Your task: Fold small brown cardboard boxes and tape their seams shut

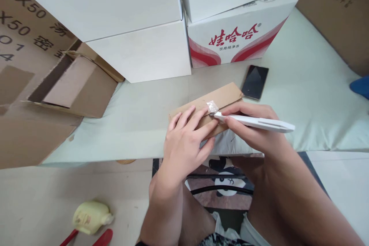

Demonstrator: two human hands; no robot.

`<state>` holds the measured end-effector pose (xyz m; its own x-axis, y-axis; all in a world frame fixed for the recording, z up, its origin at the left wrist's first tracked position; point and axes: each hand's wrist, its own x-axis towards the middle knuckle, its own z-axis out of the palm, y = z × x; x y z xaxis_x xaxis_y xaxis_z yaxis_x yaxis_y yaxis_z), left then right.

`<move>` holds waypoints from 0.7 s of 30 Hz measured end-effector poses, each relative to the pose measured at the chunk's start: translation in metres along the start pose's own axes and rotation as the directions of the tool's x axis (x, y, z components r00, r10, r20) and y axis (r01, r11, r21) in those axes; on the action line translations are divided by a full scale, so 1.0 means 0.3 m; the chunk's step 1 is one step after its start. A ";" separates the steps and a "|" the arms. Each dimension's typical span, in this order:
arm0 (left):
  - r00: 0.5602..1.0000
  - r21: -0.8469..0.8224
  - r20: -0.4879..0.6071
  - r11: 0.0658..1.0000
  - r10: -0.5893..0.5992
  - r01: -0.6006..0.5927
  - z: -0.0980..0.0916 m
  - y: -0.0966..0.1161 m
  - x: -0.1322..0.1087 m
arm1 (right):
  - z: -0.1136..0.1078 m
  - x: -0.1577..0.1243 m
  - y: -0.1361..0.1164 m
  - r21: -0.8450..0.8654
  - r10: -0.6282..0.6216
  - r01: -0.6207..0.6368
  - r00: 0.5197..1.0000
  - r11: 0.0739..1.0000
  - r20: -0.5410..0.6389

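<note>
A small flat brown cardboard box (225, 95) lies at a slant on the pale green cloth. My left hand (187, 138) rests on top of it with fingers spread, pressing it down. In my right hand (256, 127) is a white utility knife (256, 122), gripped between thumb and fingers. Its tip touches the box's middle seam, beside a piece of clear tape (212, 106). The near part of the box is partly hidden under my hands.
A phone (255, 82) lies just beyond the box's right end. White cartons (155, 54) and a red-and-white carton (239, 38) stand behind. Open brown cardboard boxes (86, 80) are at left. On the floor lies a yellow bottle (91, 217).
</note>
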<state>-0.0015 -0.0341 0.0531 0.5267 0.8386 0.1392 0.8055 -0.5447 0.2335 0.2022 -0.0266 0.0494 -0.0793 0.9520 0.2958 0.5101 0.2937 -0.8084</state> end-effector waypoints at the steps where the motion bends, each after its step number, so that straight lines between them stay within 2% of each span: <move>1: 1.000 -0.001 -0.001 1.000 0.000 0.000 0.000 0.000 0.000 | 0.000 0.000 0.000 0.003 0.006 -0.006 1.000 1.000 0.001; 11: 1.000 0.002 -0.009 1.000 0.006 -0.006 0.002 -0.002 -0.001 | -0.009 0.001 0.004 0.094 0.025 -0.029 0.999 0.995 0.038; 21: 1.000 0.007 -0.002 1.000 0.002 -0.002 0.000 0.002 0.001 | -0.003 -0.003 0.010 0.017 -0.005 0.004 0.997 1.000 0.083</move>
<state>-0.0008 -0.0341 0.0533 0.5278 0.8375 0.1417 0.8063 -0.5465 0.2265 0.2045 -0.0266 0.0471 -0.1528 0.9543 0.2567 0.4951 0.2987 -0.8158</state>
